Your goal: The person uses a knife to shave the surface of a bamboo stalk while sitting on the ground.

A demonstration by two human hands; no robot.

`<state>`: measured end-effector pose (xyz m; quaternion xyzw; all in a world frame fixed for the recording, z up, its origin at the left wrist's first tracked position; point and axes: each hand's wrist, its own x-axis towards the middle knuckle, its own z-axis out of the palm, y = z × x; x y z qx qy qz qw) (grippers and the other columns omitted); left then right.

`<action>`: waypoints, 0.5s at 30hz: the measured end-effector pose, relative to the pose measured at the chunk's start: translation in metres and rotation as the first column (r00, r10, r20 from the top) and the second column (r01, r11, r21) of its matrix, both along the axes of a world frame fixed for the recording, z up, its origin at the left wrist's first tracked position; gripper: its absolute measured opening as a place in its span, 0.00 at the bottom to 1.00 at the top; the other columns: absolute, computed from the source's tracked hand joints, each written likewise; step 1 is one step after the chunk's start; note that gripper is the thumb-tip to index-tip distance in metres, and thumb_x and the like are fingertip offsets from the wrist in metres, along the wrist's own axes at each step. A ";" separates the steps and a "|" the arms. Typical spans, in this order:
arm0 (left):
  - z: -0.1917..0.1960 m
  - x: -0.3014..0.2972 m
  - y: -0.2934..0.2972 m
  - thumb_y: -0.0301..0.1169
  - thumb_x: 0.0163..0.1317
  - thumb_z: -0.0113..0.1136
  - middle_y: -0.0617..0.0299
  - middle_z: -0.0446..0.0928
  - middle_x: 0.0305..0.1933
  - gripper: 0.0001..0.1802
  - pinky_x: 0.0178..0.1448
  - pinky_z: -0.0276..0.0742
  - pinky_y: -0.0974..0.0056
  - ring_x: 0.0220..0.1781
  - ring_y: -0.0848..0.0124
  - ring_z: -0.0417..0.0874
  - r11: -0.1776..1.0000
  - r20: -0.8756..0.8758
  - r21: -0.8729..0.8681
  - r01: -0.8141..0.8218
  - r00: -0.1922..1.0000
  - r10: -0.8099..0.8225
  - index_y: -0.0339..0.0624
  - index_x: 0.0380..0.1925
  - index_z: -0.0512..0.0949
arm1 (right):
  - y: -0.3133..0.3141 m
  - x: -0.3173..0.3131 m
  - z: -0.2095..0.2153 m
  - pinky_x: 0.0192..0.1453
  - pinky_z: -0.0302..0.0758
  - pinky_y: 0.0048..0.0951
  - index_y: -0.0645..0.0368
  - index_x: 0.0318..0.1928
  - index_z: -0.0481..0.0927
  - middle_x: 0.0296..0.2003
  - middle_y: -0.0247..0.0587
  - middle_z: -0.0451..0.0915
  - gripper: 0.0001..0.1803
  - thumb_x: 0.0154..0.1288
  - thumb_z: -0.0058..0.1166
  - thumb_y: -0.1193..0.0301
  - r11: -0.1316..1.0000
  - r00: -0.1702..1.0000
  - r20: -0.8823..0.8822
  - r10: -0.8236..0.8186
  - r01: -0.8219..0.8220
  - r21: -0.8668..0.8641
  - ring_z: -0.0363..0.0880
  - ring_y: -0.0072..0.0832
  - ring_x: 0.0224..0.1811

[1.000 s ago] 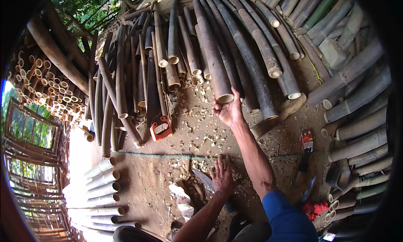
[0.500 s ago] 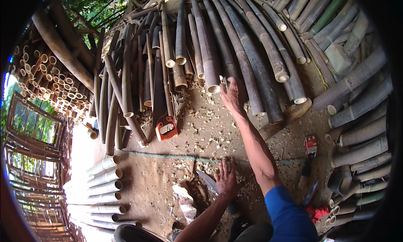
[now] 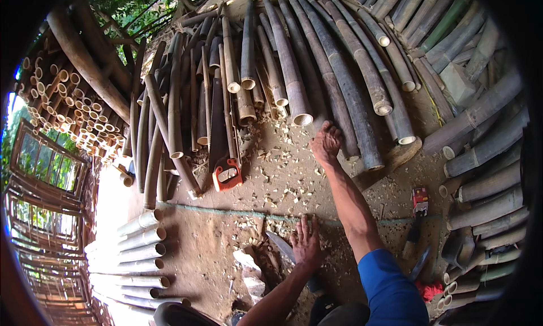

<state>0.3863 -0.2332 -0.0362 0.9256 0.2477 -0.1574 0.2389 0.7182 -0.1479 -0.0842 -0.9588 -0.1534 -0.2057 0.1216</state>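
My right hand (image 3: 326, 144) is reached forward, its fingers curled closed, at the near end of a dark bamboo pole (image 3: 313, 94). The hand hides that end, and what the fingers hold cannot be made out. Just left of it lies a thick bamboo pole (image 3: 291, 77), its pale cut end facing me. My left hand (image 3: 307, 248) rests low over the ground, fingers stretched out and apart. Beside and partly under it lies a curved knife (image 3: 278, 244), its dark handle showing below the wrist.
More bamboo poles (image 3: 353, 94) fan out ahead. An orange-handled saw (image 3: 228, 182) lies among poles at left. Cut lengths (image 3: 138, 235) line the lower left, and another pile (image 3: 489, 193) the right. A red box (image 3: 419, 199) sits at right; pale chips litter the ground.
My right hand has drawn back slightly and to the right, its fingers now more curled. The thick pole's near end has shifted right. My left hand has stayed in place.
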 end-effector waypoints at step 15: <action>-0.002 -0.013 0.012 0.51 0.49 0.84 0.48 0.37 0.91 0.73 0.87 0.47 0.35 0.91 0.47 0.41 0.998 -0.040 0.000 -0.062 0.997 0.062 0.52 0.86 0.43 | -0.036 -0.032 0.052 0.51 0.83 0.44 0.64 0.65 0.72 0.63 0.59 0.78 0.46 0.50 0.74 0.51 0.541 0.415 -0.696 0.586 0.439 0.717 0.84 0.43 0.52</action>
